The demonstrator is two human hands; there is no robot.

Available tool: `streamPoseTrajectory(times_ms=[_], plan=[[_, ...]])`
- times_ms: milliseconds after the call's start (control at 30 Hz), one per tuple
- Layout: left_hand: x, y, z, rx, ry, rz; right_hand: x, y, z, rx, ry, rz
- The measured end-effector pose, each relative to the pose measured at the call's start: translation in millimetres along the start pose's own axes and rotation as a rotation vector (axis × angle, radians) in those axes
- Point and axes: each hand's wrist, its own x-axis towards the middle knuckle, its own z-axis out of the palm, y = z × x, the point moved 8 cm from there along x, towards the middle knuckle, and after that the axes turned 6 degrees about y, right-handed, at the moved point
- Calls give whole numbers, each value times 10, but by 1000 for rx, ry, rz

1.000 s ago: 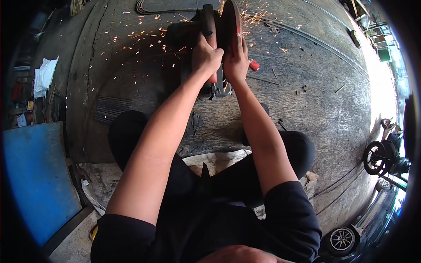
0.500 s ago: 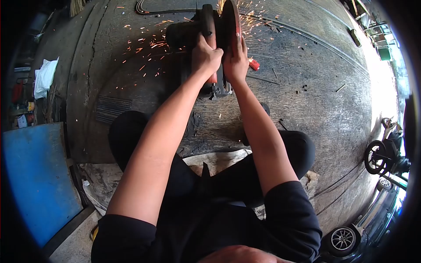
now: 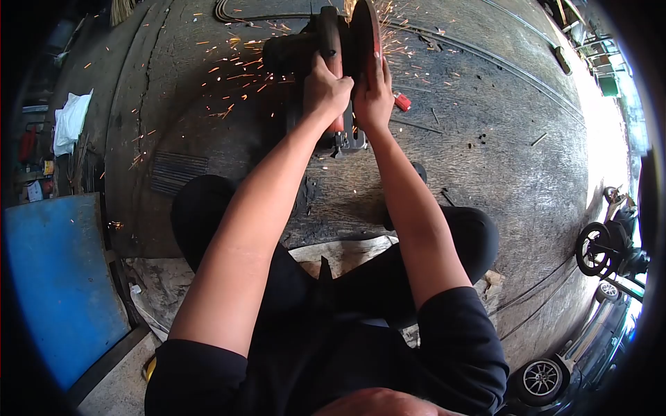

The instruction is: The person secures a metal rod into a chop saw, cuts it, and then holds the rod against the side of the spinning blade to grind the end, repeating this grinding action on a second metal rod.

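Saw: dark, blocky saw [image 3: 284, 55] on the floor [image 3: 513, 180], directly under and ahead of both sets of my fingers; its motor end is rounded.
Handle: a thick loop [image 3: 329, 35], black on top, worn red lower down.
Left fingers: my left fingers [image 3: 319, 63] are curled closed around the red part of the handle.
Guard: round, with a red, scuffed rim [image 3: 377, 36], just right of the handle.
Right fingers: my right fingers [image 3: 379, 70] are fairly straight, laid along the rim rather than wrapped round it; I cannot see the thumb's contact.
Base: grey metal base [image 3: 356, 139], squared, below both sets of fingers on my side.
Sparks: orange streaks and dots [image 3: 239, 62], spread left of the left fingers and beyond the right ones.
Floor texture: grey-brown, rough, streaked like wood grain, cracked to the left.
Red block: small red block [image 3: 402, 102], just right of my right fingers.
Rods: long, thin, metallic rods [image 3: 479, 50], running off beyond and right of the right fingers.
Ridged stack: flat, dark stack [image 3: 179, 172], left of the left fingers and nearer me.
Panel: blue, smudged panel [image 3: 62, 284], far left and nearer me.
Green box: boxy green shape [image 3: 608, 87], far right of the right fingers; contents too small to tell.
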Motion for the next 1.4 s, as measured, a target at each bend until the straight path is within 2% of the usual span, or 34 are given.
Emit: streamPoseTrajectory(times_ms=[500, 667, 867, 967, 1167, 1267, 1300, 1367, 1400], plan=[[-3, 5, 1, 29, -7, 30, -10, -3, 1, -15, 3, -18], [-14, 25, -10, 30, 28, 78, -12, 36, 15, 62, -47, 74], [-65, -32, 28, 28, -47, -10, -59, 2, -24, 34, 0, 2], [-68, -34, 20, -13, 11, 93, -84, 34, -2, 17, -14, -15], [251, 99, 24, 46, -171, 6, 273, -26, 74, -18, -118, -53], [468, 360, -23, 79, -148, 223, 576, -44, 146, -22, -136, -37], [465, 371, -4, 80, -153, 224, 673, -51, 186, -27, -151, -48], [427, 562, -71, 219, 14, 456, 860, -44, 257, -34, -180, -33], [468, 631, -89, 219, 11, 456, 953, -55, 261, -35, -179, -30]])
